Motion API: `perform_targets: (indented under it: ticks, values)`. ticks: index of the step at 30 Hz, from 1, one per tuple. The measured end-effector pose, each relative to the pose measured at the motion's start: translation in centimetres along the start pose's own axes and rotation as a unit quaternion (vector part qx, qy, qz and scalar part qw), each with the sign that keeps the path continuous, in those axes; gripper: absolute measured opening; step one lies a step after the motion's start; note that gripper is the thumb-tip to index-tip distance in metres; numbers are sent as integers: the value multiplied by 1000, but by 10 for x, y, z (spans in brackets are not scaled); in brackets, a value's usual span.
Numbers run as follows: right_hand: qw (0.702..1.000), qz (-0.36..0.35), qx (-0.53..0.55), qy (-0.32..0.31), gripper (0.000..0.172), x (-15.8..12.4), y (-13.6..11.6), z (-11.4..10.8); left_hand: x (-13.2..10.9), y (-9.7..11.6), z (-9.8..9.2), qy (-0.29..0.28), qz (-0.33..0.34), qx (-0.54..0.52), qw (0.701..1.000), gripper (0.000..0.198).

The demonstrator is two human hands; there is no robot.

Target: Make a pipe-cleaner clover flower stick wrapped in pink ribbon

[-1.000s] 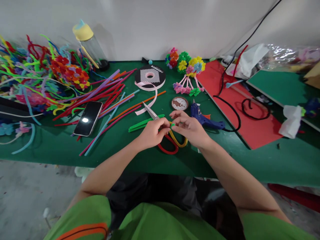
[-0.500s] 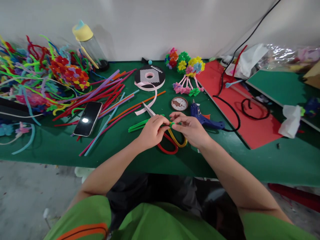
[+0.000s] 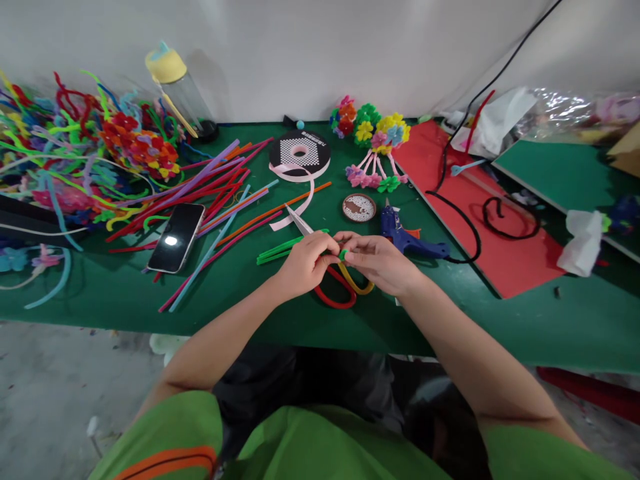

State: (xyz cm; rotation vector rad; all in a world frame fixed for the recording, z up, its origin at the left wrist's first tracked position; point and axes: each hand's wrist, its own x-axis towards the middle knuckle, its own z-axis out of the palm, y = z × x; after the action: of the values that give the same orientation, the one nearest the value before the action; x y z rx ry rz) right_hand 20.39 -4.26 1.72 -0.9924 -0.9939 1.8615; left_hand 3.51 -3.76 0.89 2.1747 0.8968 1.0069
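Bit of bright green fuzzy stem (image 3: 343, 255) sits where my hands meet: thumb and fingers of my left hand (image 3: 304, 265) pinch one side, thumb and fingers of my right hand (image 3: 384, 264) pinch the other. Mostly covered by fingers, can't tell its full shape. Both hands closed in, fingertips together, above the green tabletop (image 3: 240, 293). Under them: scissors with steel blades, one red and one yellow plastic handle (image 3: 340, 305). Blade tips stick out beyond my left hand, loops show on my side of both hands. Straight bright green fuzzy stems (image 3: 275, 251) lie just beside my left hand, far ends partly behind it. Further left of that hand: long pink, orange and light blue fuzzy stems, then a flat phone with a dark glossy screen (image 3: 175, 237). Well beyond those, a tangled heap of multicoloured fuzzy stems and flowers (image 3: 137, 143), plus a clear bottle with a yellow lid (image 3: 167, 67). Ahead of the hands: black-and-white disc spool of pale pink ribbon (image 3: 280, 150), loose ribbon end curling toward my left hand. Nearer, round brown dish of small white beads (image 3: 367, 208) just past my right fingertips; fuzzy multicoloured flower bunches (image 3: 367, 130) behind it. Blue plastic glue gun (image 3: 420, 245) just right of my right hand, nozzle pointing away from me. Flat red board (image 3: 520, 267) further right, black cord lying across it.
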Motion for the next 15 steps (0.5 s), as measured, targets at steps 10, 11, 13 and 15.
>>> perform_targets:
  ticks: [10, 11, 13, 15]
  values:
    - [1000, 1, -19, -13, 13, -1, -1, 0, 0, -1, 1, 0, 16, 7, 1000, 12]
    - [1000, 2, -18, -15, 13, -1, -1, 0, 0, -1, 2, 2, 19, 10, 1000, 12]
    - [1000, 5, -16, -19, 13, -1, 0, 0, 0, -2, 3, 7, 26, 16, 1000, 13]
    - [1000, 9, -15, -20, 14, -1, 0, 0, 0, -2, 4, 11, 29, 23, 999, 13]
